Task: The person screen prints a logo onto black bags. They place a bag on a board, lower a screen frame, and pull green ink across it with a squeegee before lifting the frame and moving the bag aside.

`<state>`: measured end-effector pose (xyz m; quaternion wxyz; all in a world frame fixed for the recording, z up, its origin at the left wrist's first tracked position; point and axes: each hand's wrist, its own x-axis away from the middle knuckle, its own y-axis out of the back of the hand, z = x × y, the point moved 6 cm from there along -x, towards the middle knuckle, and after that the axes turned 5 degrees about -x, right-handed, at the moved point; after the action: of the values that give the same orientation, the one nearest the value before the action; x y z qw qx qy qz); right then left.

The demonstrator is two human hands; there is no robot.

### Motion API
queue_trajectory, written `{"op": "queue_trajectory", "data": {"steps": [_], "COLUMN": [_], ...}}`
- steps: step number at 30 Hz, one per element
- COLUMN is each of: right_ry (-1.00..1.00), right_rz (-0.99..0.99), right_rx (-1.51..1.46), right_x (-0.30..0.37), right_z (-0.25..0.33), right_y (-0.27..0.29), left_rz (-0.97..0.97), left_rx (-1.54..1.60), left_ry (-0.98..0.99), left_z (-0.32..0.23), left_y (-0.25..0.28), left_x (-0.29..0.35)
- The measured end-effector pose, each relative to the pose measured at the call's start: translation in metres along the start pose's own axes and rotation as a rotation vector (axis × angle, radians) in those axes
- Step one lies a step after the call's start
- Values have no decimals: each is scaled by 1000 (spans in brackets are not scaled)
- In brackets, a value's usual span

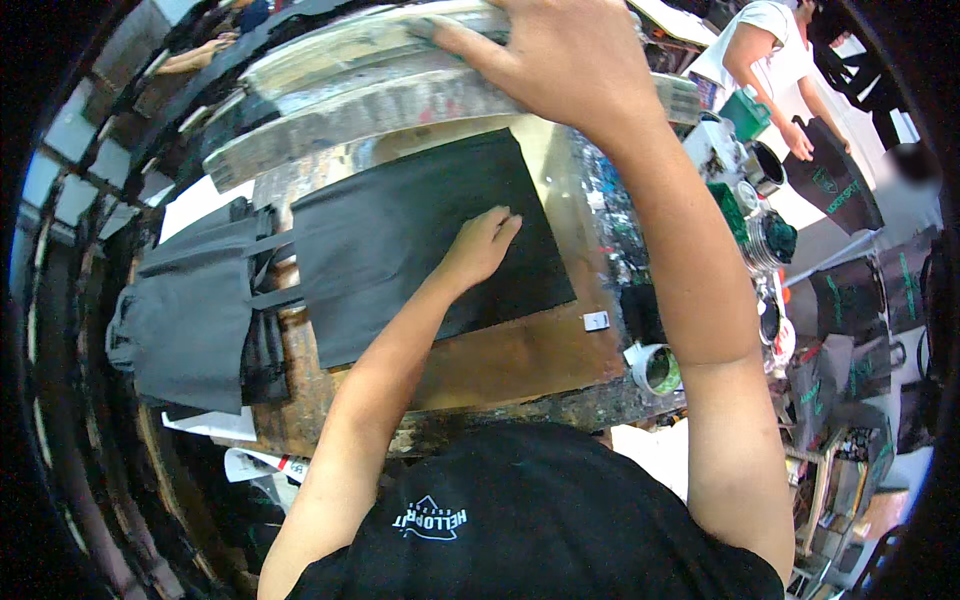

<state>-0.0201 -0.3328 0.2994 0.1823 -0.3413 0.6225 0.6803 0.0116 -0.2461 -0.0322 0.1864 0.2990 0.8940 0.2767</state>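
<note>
A black tote bag (400, 250) lies flat on a board, its handles reaching left. My left hand (483, 246) rests on the bag's right half, fingers curled in; whatever may be in them is hidden. At the top, my right hand (575, 60) is on a paint-stained wooden frame (370, 125), its thumb stretched along the wood. The other fingers of that hand are partly cut off by the picture's edge. The frame stands raised beyond the bag's far edge. Left of the bag is a stack of black tote bags (195, 310).
A brown board (500, 370) shows under the bag, with a small white tag (596, 321) on it. Paint pots (768, 240) and a cup (657, 369) crowd the right. Another person (760, 50) handles a dark bag (832, 180) with green print at upper right.
</note>
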Motion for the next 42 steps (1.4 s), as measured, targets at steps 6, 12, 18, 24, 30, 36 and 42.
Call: {"op": "queue_trajectory", "data": {"steps": [6, 12, 18, 24, 30, 36, 42], "right_ry": [-42, -39, -93, -71, -101, -92, -168], "right_rz": [147, 14, 176, 68, 87, 83, 93], "right_rx": [-84, 38, 3, -81, -35, 4, 12], "right_x": [-1, -11, -10, 1, -6, -6, -4], "right_z": [-2, -9, -4, 3, 1, -2, 0], "right_y": [12, 0, 1, 10, 8, 4, 5], "left_rz": [61, 51, 14, 11, -15, 13, -48], "left_rx": [-627, -816, -838, -799, -785, -778, -748], "left_ry": [85, 98, 31, 17, 12, 30, -78], "left_z": [-18, 15, 21, 0, -1, 0, -19], "left_y": [6, -4, -6, -15, -21, -17, -8], "left_x": [113, 78, 56, 77, 87, 88, 100]}}
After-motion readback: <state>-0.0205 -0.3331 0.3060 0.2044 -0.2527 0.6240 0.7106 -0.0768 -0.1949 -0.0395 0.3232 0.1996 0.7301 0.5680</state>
